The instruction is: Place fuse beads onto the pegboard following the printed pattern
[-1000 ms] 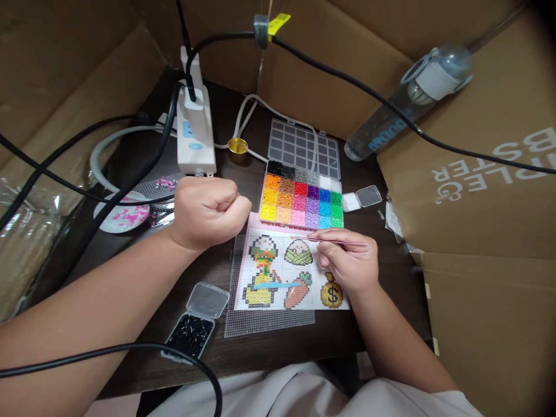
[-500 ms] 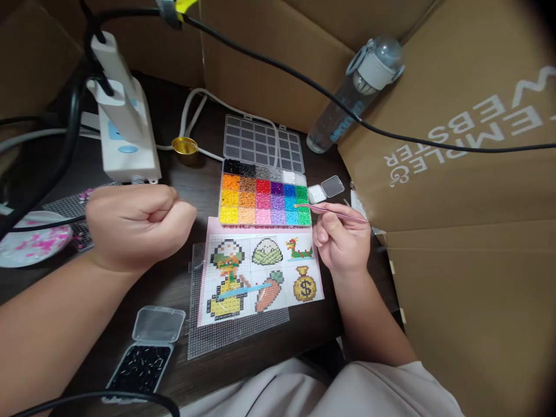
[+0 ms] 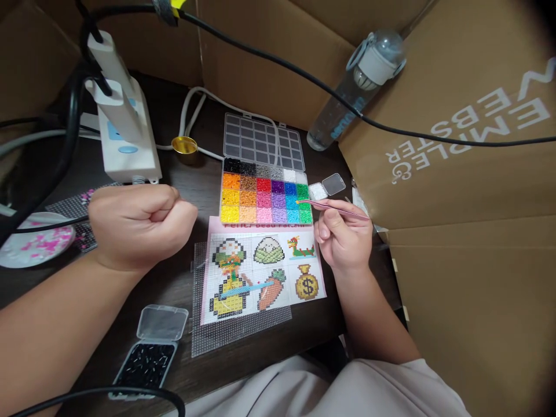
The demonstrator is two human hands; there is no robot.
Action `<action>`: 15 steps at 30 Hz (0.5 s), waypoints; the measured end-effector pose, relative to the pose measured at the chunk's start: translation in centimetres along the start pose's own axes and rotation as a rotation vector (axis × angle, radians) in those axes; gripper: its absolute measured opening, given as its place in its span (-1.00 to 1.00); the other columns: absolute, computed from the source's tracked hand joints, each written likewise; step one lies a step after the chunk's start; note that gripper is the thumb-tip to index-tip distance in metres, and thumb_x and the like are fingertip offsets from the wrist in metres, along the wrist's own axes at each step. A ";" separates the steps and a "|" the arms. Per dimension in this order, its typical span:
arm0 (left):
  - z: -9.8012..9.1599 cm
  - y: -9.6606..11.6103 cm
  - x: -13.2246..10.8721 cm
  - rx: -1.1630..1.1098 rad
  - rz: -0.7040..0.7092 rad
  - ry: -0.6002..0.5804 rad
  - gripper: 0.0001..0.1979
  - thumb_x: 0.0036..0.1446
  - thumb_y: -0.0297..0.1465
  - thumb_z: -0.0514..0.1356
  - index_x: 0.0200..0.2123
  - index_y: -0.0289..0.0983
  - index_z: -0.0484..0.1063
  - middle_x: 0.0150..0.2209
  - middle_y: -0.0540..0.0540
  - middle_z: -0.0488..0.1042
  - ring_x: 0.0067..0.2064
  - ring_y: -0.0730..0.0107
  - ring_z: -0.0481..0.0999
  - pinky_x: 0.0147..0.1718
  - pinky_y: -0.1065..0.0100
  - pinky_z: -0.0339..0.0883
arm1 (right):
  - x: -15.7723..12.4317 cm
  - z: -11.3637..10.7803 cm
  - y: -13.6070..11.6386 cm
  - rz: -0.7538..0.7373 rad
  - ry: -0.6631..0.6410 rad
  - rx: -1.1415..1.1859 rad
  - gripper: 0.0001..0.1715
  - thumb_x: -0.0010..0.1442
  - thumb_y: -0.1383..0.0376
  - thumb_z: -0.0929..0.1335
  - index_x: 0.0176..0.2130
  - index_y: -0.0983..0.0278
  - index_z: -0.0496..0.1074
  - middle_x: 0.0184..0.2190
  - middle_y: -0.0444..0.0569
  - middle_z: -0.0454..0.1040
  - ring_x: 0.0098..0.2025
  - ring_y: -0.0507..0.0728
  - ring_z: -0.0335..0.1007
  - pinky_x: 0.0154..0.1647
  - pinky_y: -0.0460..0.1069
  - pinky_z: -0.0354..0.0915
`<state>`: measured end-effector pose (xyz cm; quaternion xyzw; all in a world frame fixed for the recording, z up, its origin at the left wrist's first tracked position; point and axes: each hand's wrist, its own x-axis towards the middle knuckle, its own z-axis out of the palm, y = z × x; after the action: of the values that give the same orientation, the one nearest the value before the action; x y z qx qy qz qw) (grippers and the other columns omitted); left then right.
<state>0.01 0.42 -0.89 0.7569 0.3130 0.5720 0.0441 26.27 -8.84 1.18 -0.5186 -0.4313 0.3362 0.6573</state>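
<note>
Right hand [image 3: 345, 234] in a narrow pinch round pink tweezers [image 3: 334, 207], with a tiny orange-yellow bead [image 3: 297, 202] at the tips. Tips above or against the right part of a bead tray [image 3: 220, 202], just left of and beyond the fingers; contact too small to tell. Left hand [image 3: 143, 226] in a tight fist, apart from the tray; contents, if any, impossible to see.

Between the hands and closer to the wearer, a pattern sheet [image 3: 322, 272] overlapping a clear pegboard [image 3: 243, 336]. Over the printed pictures, a bead figure [image 3: 230, 263]: orange head, green neck, long blue strip below. Judging by the printed dragon [image 3: 300, 249] just left of the right hand, head and blue base largely laid; most of the green body and the tail apparently left to add. Tray compartments well filled.

Dark desk [image 3: 317, 324] beneath. Left of the fist, a plate [image 3: 13, 255] of pink and white beads; nearer the wearer, an open box of black beads [image 3: 161, 322]. Beyond the fist, a power strip [image 3: 125, 145] and gold cup [image 3: 185, 145]. Beyond the right hand, a small box of white beads [image 3: 333, 184] and a water bottle [image 3: 347, 98]. Cardboard walls [image 3: 456, 191] around, cables across.
</note>
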 end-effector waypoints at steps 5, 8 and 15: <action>0.1 0.0 0.0 -0.049 -0.005 0.012 -0.59 -0.41 -0.73 0.11 -0.73 -0.31 -0.14 -0.70 0.13 -0.18 -0.65 0.75 -0.14 -0.72 0.47 -0.27 | 0.1 0.0 0.3 -0.031 -0.056 0.092 -0.89 0.07 0.22 0.47 -0.30 0.11 0.58 -0.37 -0.14 0.62 -0.69 -0.09 0.20 -0.76 -0.13 0.17; 0.0 0.0 -0.1 -0.042 0.001 0.004 -0.58 -0.39 -0.74 0.12 -0.72 -0.30 -0.14 -0.70 0.13 -0.18 -0.66 0.74 -0.14 -0.72 0.45 -0.27 | 0.0 -0.1 0.4 -0.011 -0.055 0.074 -0.89 0.06 0.21 0.48 -0.31 0.12 0.58 -0.37 -0.13 0.63 -0.69 -0.09 0.21 -0.76 -0.12 0.18; -0.2 1.0 -0.4 -0.115 -0.093 0.013 -0.54 -0.11 -0.64 0.20 -0.73 -0.29 -0.07 -0.74 0.11 -0.09 -0.70 0.67 -0.07 -0.72 0.37 -0.22 | -1.9 1.1 1.1 0.053 -0.185 0.045 -0.87 0.09 0.37 0.46 -0.31 0.16 0.61 -0.36 -0.08 0.63 -0.68 -0.07 0.29 -0.72 -0.11 0.26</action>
<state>0.23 -0.63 -0.71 0.7339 0.3149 0.5914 0.1119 24.48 -9.84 -0.18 -0.4817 -0.4687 0.4093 0.6170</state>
